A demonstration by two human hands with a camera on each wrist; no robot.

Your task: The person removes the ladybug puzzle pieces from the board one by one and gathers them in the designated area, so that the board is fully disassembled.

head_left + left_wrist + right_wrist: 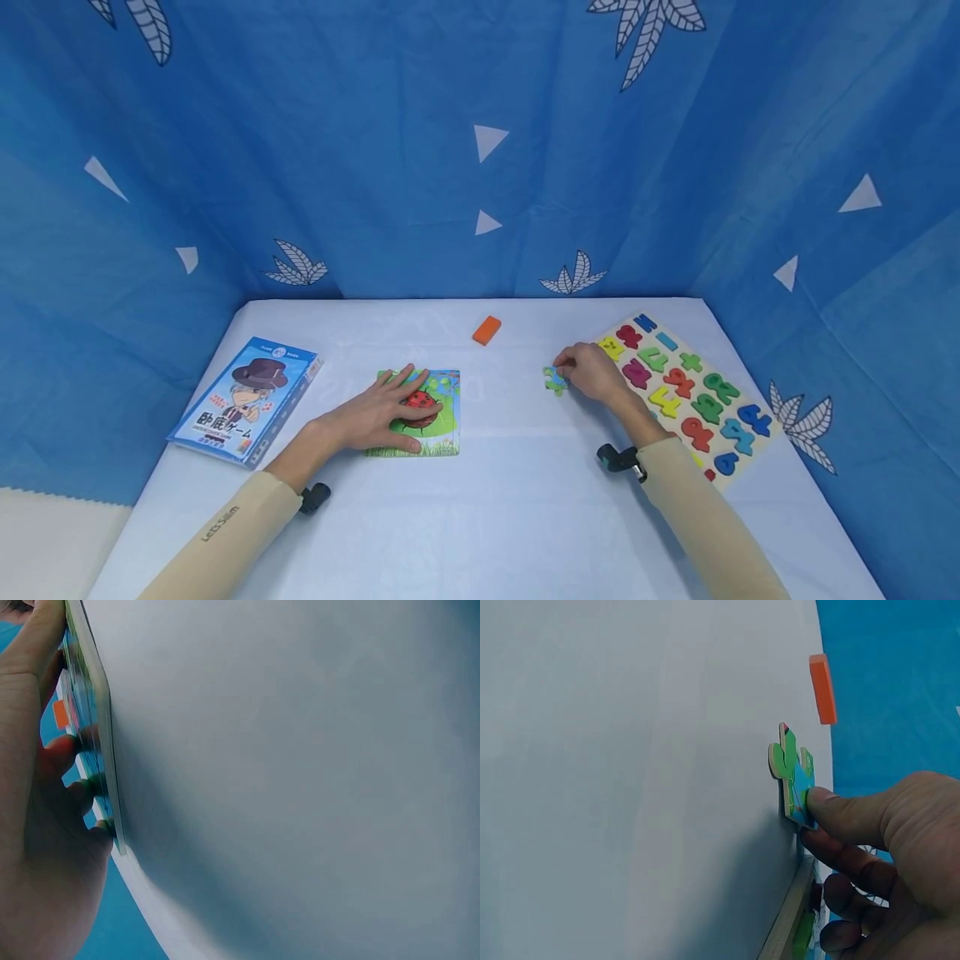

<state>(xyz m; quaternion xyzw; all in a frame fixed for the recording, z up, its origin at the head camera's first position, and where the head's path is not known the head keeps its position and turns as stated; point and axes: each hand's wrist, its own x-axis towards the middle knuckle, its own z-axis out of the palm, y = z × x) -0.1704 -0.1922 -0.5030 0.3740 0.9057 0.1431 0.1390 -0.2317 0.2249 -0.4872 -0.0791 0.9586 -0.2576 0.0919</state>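
A square ladybug jigsaw puzzle [442, 437] lies on the table, its red bug partly covered by my left hand [382, 412]. That hand rests flat on it with fingers spread; the left wrist view shows the board's thin edge [112, 780] beside the fingers. To the right, my right hand [592, 371] pinches a green and blue puzzle piece [791, 776] between thumb and index finger at one end. The piece has rounded knobs, and a dark seam line runs across it. In the head view this piece [553, 382] sits low over the white tabletop.
A wooden number board [761, 454] with colourful digits lies right of and partly under my right forearm. An orange block [487, 330] is at the back middle. A blue boxed card game [243, 400] stands at the left. Blue curtains [435, 167] enclose the table.
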